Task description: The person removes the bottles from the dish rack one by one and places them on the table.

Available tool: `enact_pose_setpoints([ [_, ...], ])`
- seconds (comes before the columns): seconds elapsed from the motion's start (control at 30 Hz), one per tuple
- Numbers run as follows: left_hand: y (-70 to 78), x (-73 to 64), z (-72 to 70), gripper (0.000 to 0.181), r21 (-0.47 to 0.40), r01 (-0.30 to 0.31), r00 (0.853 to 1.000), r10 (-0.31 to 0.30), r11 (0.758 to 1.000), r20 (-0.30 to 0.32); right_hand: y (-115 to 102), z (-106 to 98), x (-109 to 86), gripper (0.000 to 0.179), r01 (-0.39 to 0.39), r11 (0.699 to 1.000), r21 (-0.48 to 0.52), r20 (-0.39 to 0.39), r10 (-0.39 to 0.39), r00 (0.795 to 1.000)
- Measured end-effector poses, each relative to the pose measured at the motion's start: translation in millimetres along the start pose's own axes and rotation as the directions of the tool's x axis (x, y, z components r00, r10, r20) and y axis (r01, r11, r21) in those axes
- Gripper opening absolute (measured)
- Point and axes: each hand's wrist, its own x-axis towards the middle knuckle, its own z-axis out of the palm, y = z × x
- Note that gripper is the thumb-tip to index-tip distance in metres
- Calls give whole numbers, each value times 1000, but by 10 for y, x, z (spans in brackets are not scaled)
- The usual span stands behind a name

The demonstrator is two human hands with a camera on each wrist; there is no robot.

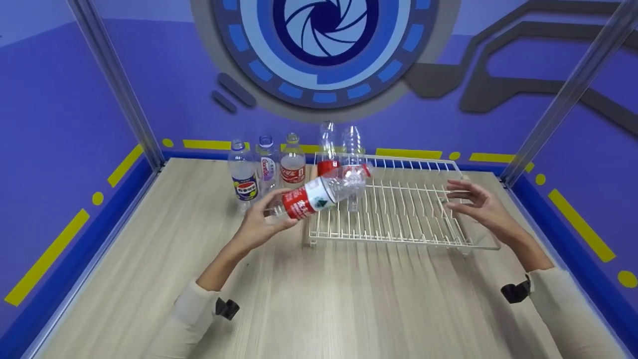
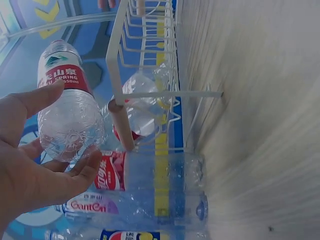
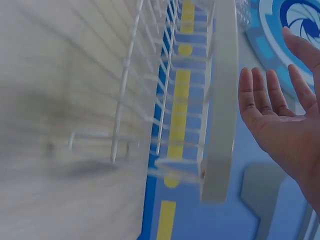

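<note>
My left hand point(image 1: 259, 224) grips a clear plastic water bottle point(image 1: 311, 198) with a red and white label around its lower part. The bottle is tilted, its red-ringed neck pointing right over the left part of a white wire dish rack point(image 1: 398, 243). In the left wrist view, thumb and fingers hold the bottle point(image 2: 70, 102) near its base. Two clear bottles stand at the rack's back left, one of them a tall bottle point(image 1: 327, 139), partly hidden by the held one. My right hand point(image 1: 481, 204) hovers over the rack's right end, fingers loosely extended, holding nothing.
Left of the rack stand a cola bottle point(image 1: 293, 162) with a red label, a bottle with a white and purple label point(image 1: 268, 167) and a bottle with a dark blue label point(image 1: 244, 179). A blue patterned wall point(image 1: 169, 75) rises behind the wooden table point(image 1: 324, 309).
</note>
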Motion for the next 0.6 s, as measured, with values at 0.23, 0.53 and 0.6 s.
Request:
enact_pose_setpoints([
  [0.23,-102,-34,-219,73,-144,93,994,-101,985,-46,92,-314,-53,43,-24,988,-153,-116,6,993],
  [0.53,-246,-87,-437,82,-232,143,982,-166,962,-84,363,-536,-147,47,-120,959,-257,-181,74,981],
  [0.6,-270,-99,-470,84,-240,159,980,-183,958,-81,419,-554,-161,49,-139,959,-248,-171,98,980],
])
